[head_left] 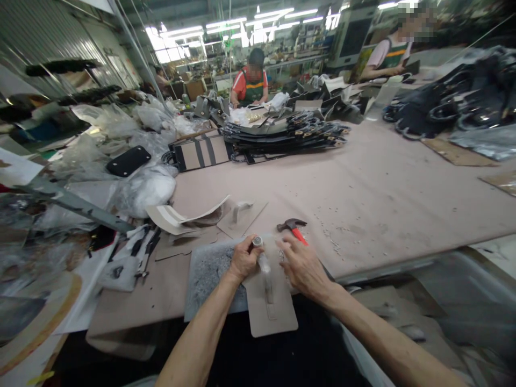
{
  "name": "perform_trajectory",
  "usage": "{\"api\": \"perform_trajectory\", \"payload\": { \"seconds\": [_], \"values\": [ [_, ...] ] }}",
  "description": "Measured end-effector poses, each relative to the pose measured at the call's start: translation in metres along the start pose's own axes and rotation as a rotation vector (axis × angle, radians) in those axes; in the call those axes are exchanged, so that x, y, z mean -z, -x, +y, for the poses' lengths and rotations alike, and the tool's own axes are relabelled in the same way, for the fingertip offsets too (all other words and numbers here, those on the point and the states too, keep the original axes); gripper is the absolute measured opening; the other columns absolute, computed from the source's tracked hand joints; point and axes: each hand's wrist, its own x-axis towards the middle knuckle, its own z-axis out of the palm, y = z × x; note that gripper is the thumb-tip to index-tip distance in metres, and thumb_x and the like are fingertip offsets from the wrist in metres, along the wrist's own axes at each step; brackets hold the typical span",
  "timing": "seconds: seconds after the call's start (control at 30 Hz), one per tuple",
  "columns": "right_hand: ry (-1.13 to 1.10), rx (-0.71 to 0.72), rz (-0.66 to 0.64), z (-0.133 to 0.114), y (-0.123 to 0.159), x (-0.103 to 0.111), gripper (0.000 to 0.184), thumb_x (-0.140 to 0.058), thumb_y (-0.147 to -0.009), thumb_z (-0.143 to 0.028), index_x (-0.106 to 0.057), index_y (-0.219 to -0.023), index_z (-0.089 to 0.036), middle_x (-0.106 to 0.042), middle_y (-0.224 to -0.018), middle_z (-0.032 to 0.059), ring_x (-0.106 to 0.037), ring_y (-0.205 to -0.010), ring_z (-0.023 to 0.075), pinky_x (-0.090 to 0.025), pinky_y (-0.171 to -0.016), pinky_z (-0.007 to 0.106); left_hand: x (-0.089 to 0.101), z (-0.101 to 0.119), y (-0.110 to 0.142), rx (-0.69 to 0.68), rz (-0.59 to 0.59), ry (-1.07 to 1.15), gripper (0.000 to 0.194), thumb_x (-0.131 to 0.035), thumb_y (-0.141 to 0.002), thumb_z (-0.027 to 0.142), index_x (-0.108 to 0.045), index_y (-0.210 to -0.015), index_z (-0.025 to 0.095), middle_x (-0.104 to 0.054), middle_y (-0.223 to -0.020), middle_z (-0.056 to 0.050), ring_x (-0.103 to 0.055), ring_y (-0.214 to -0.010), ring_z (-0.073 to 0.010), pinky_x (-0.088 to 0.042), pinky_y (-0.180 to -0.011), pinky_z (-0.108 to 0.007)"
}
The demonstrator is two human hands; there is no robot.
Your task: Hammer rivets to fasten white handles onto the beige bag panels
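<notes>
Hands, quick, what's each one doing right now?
Left hand: closed around a round metal tool.
Right hand: fingers bent, by the hammer; I can't tell if it's holding anything.

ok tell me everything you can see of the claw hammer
The claw hammer has a dark, metal-looking head, with a blunt face at the left end and a curved claw at the right, and a bright red handle. It lies on the covered table. The right hand hides the lower handle; whether they touch, I can't tell.
</notes>
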Motion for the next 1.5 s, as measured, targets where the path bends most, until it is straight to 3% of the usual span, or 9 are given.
{"api": "perform_trajectory", "payload": {
  "seconds": [0.1, 0.3, 0.47, 0.6, 0.7, 0.9, 1.13, 1.33, 1.5],
  "values": [
    [-0.122, 0.307, -0.134, -0.032, -0.004, -0.009, 0.04, -0.045, -0.088, -0.008, -0.05, -0.126, -0.019, -0.052, -0.127, 0.012, -0.051, -0.107, 0.0226, -0.043, -0.087, 0.035, -0.003, 0.0, -0.002, 0.042, 0.034, 0.045, 0.019, -0.066, -0.078, 0.027, -0.069, -0.095, 0.019, -0.071, -0.086, -0.002, -0.064, -0.079, -0.0158, -0.049, -0.076, -0.025],
    [0.064, 0.314, -0.247, -0.05, -0.012, -0.015, 0.013, -0.048, -0.089, -0.012, -0.056, -0.098, -0.018, -0.059, -0.102, 0.0083, -0.051, -0.084, 0.0207, -0.037, -0.075, 0.034, -0.003, -0.005, -0.015, 0.315, 0.471, 0.459, 0.029, -0.072, -0.072, 0.041, -0.066, -0.084, 0.015, -0.069, -0.076, -0.002, -0.066, -0.069, -0.0159, -0.053, -0.066, -0.026],
    [0.177, 0.014, -0.145, -0.043, -0.033, 0.029, 0.011, -0.05, -0.083, -0.013, -0.058, -0.091, -0.015, -0.062, -0.099, 0.0125, -0.055, -0.081, 0.0227, -0.034, -0.071, 0.035, 0.034, 0.014, -0.011, 0.207, 0.629, 0.522, 0.032, -0.076, -0.07, 0.04, -0.066, -0.086, 0.014, -0.071, -0.08, -0.003, -0.07, -0.074, -0.0171, -0.056, -0.074, -0.029],
    [0.08, -0.316, -0.105, -0.043, -0.038, 0.047, 0.029, -0.048, -0.087, -0.019, -0.056, -0.114, -0.015, -0.067, -0.087, 0.0105, -0.061, -0.074, 0.0228, -0.034, -0.064, 0.032, 0.062, 0.035, -0.002, 0.099, 0.727, 0.427, 0.03, -0.074, -0.074, 0.039, -0.066, -0.089, 0.014, -0.072, -0.083, -0.004, -0.07, -0.076, -0.0174, -0.057, -0.079, -0.032],
    [-0.066, -0.409, -0.161, -0.052, -0.03, 0.033, 0.035, -0.046, -0.093, -0.029, -0.052, -0.125, -0.016, -0.069, -0.084, 0.0099, -0.066, -0.077, 0.0244, -0.037, -0.065, 0.032, 0.059, 0.036, 0.003, 0.101, 0.626, 0.314, 0.03, -0.074, -0.076, 0.039, -0.067, -0.092, 0.014, -0.073, -0.083, -0.005, -0.07, -0.078, -0.0175, -0.056, -0.078, -0.029],
    [-0.185, -0.414, -0.252, -0.078, -0.012, -0.006, 0.04, -0.044, -0.098, -0.043, -0.054, -0.126, -0.016, -0.072, -0.092, 0.012, -0.069, -0.086, 0.028, -0.044, -0.07, 0.034, 0.018, 0.022, -0.002, 0.123, 0.361, 0.279, 0.028, -0.072, -0.076, 0.038, -0.066, -0.094, 0.016, -0.073, -0.084, -0.004, -0.067, -0.077, -0.0154, -0.053, -0.074, -0.025],
    [-0.425, -0.421, -0.24, -0.081, -0.01, -0.012, 0.057, -0.047, -0.095, -0.052, -0.047, -0.137, -0.013, -0.07, -0.104, 0.0139, -0.066, -0.097, 0.0273, -0.047, -0.083, 0.036, -0.001, 0.003, -0.007, 0.18, 0.18, 0.32, 0.029, -0.07, -0.077, 0.04, -0.067, -0.093, 0.016, -0.072, -0.086, -0.004, -0.065, -0.077, -0.0153, -0.052, -0.073, -0.025],
    [-0.201, -0.475, 0.047, -0.024, 0.004, -0.005, 0.044, -0.045, -0.097, -0.045, -0.053, -0.126, -0.013, -0.063, -0.107, 0.0131, -0.06, -0.094, 0.0233, -0.044, -0.084, 0.034, 0.0, -0.001, -0.005, 0.188, 0.142, 0.293, 0.03, -0.069, -0.078, 0.041, -0.069, -0.094, 0.016, -0.072, -0.087, -0.004, -0.065, -0.08, -0.0161, -0.051, -0.076, -0.025],
    [0.205, -0.54, -0.113, 0.034, 0.02, -0.005, 0.028, -0.055, -0.092, -0.036, -0.058, -0.109, -0.014, -0.058, -0.098, 0.0127, -0.056, -0.089, 0.0254, -0.041, -0.076, 0.033, 0.0, 0.002, -0.007, 0.191, 0.118, 0.253, 0.028, -0.068, -0.079, 0.04, -0.068, -0.094, 0.016, -0.072, -0.087, -0.004, -0.064, -0.078, -0.0159, -0.05, -0.075, -0.025]
  ]
}}
